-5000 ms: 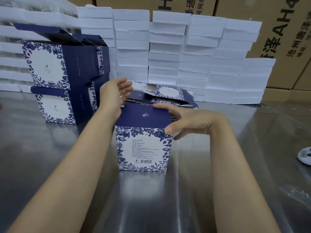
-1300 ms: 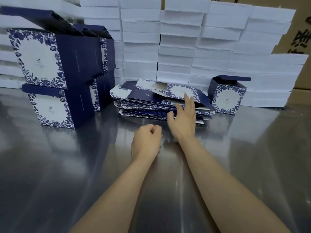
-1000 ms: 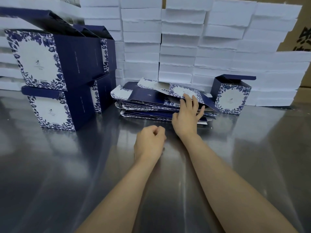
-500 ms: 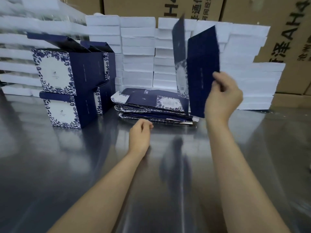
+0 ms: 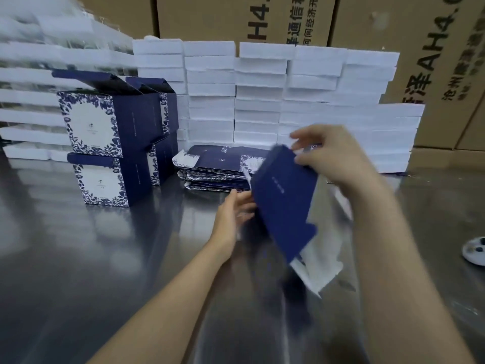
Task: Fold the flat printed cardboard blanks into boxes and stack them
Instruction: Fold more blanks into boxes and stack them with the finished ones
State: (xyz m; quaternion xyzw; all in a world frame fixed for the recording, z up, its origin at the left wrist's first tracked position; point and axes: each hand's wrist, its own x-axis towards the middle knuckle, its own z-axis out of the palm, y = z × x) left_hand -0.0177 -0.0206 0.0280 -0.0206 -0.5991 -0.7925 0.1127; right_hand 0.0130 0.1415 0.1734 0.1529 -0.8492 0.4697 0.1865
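folded boxes [image 5: 105, 143] stacked at left, unchanged | left hand [image 5: 232, 214], earlier fisted on the table, now fingers relaxed touching blank's left edge | blank [image 5: 284, 203] lowered, tilted above table | right hand [image 5: 330, 156] pinches its top

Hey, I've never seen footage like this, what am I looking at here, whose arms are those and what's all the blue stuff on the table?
There is no machine: this is one camera worn on a person's head, looking down at their own bare arms. The right hand grips the top of a flat blue cardboard blank, held tilted above the metal table; the left hand reaches to its lower edge, though blur hides the contact. Behind lies a pile of flat blanks. To the left stand folded boxes in blue and white, stacked two high. White slabs and brown cartons line the back.
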